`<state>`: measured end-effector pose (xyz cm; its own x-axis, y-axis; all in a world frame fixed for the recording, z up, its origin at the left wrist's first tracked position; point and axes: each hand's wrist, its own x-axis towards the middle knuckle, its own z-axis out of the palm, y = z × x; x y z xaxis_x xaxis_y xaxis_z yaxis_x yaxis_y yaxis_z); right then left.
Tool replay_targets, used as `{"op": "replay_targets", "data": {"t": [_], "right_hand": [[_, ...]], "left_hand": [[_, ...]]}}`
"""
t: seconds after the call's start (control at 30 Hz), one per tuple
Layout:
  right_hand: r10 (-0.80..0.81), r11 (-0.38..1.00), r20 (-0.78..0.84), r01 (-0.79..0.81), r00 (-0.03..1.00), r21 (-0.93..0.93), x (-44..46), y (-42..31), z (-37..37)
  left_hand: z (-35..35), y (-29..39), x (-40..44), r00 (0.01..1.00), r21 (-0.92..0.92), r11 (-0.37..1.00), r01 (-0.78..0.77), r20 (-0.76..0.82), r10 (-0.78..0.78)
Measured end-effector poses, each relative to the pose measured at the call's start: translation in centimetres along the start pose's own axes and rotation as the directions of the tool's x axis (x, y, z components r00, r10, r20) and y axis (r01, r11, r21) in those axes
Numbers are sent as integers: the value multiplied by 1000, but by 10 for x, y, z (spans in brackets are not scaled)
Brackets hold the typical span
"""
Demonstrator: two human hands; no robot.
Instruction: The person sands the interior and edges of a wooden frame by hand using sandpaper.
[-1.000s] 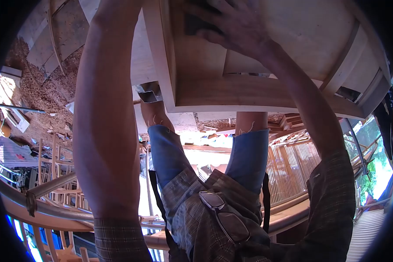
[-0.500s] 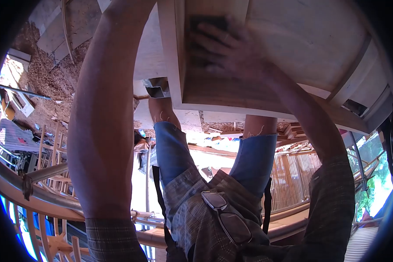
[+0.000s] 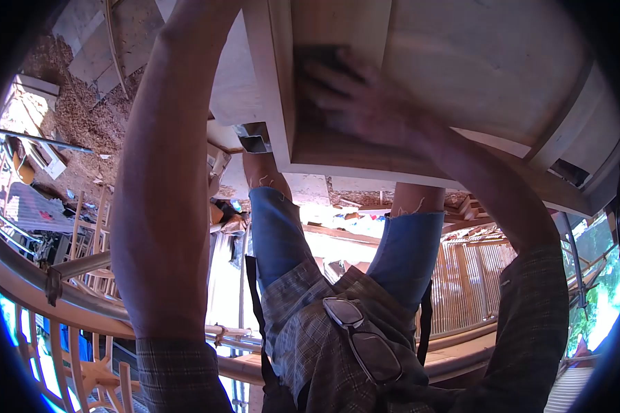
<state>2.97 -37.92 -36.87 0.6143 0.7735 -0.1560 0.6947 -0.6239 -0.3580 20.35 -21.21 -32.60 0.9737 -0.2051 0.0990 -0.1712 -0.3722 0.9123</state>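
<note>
My right hand [image 3: 365,103] is inside a recessed corner of a pale wooden panel with a raised frame [image 3: 461,55]. Motion smears the hand, its fingers spread and pressed on a dark flat piece, which looks like sandpaper [image 3: 308,60], against the wood. How the fingers grip it is partly hidden by blur. On the left, my forearm [image 3: 162,186] reaches up beyond the top edge of the view, so my left hand cannot be seen. A wooden frame edge [image 3: 265,89] runs between the two arms.
Wood shavings [image 3: 83,103] and board offcuts [image 3: 103,55] cover the ground at the left. Curved pale wooden rails [image 3: 110,310] and metal tubes stand lower left. Glasses [image 3: 375,354] hang on my shirt. A square opening [image 3: 253,141] shows beside the frame's corner.
My right hand has slid slightly down along the recessed wood with the sandpaper. The whole view has shifted a little; my left forearm stays stretched upward.
</note>
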Motion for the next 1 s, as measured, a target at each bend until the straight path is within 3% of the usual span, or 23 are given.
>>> {"op": "replay_targets", "data": {"t": [0.03, 0.1, 0.13, 0.17, 0.2, 0.23, 0.27, 0.3, 0.33, 0.4, 0.43, 0.47, 0.5, 0.53, 0.57, 0.6, 0.67, 0.73, 0.77, 0.83, 0.9, 0.97, 1.0], "right_hand": [[-258, 963, 147, 266, 955, -34, -2, -7, 0], [-233, 972, 14, 233, 972, -19, 10, 19, -4], [-184, 982, -98, 187, 978, 19, 11, 25, -8], [-177, 983, -94, 181, 980, 35, 12, 19, -12], [-31, 997, -69, 36, 997, 72, 16, 11, -20], [113, 990, -47, -109, 992, 92, 18, 11, -25], [120, 990, -49, -115, 992, 84, 10, 10, -18], [-110, 994, 21, 109, 994, 31, -3, 5, -5], [-335, 942, 96, 337, 937, -6, -9, 5, 5], [-349, 936, 75, 344, 934, 69, 1, 28, -14], [-353, 927, 68, 339, 933, 161, 1, 32, -19], [-346, 927, 68, 331, 936, 174, -1, 25, -18], [-262, 943, -23, 261, 965, 205, 1, 17, -19], [-174, 953, -114, 196, 978, 232, 2, 14, -20], [-172, 954, -116, 195, 978, 228, 0, 12, -20], [-234, 936, -36, 235, 972, 263, -3, 7, -20], [-299, 914, 41, 274, 953, 299, -4, 10, -15], [-292, 950, -106, 275, 951, -148, 1, 23, -5], [-291, 951, -101, 275, 951, -144, 4, 26, -5], [-51, 986, -251, 88, 967, 140, 20, 32, -18], [5, 989, -192, 24, 981, 147, 16, 15, -19], [54, 991, -149, -34, 987, 133, 10, 11, -6], [-195, 938, -167, 134, 966, -319, -1, 16, 11]], "left_hand": [[2, 6, 4, 1000, -2, 1000, -12, 1, 12], [-1, 13, 4, 975, 374, 900, 222, -94, -202], [0, 8, 2, 975, 378, 898, 224, -81, -209], [-1, 0, 0, 999, 328, 944, -42, -17, 50], [-2, -3, -1, 950, 263, 915, -306, 21, 312], [2, -4, -4, 948, 266, 913, -309, 17, 316], [11, -3, -8, 993, -88, 991, -97, -78, 90], [16, -1, -8, 985, -441, 891, 109, -75, -157], [15, -1, -2, 987, -437, 894, 100, -73, -146], [3, -5, 6, 968, -203, 947, 250, 54, -244], [-3, -5, 5, 965, -196, 945, 261, 66, -253], [-10, -3, 4, 883, -636, 621, 457, 240, -404], [-15, -1, 5, 786, -844, 87, 529, 450, -423], [-13, -9, 3, 791, -846, 91, 525, 445, -419], [-8, -24, -2, 944, -701, 634, 326, 204, -260], [-5, -27, -5, 997, -320, 947, -3, 67, 26], [-10, -35, 1, 994, -344, 937, 62, 108, -26], [-9, -36, 3, 986, -370, 920, 133, 148, -83], [-5, -32, 3, 981, -438, 878, 191, 110, -159], [-6, -22, 3, 969, -507, 827, 242, 81, -234], [-12, -13, -1, 981, -233, 971, 63, 193, -18], [-13, -32, 1, 988, -134, 989, -66, 132, 83], [-13, -42, 1, 979, -26, 983, -180, 88, 182]]}}
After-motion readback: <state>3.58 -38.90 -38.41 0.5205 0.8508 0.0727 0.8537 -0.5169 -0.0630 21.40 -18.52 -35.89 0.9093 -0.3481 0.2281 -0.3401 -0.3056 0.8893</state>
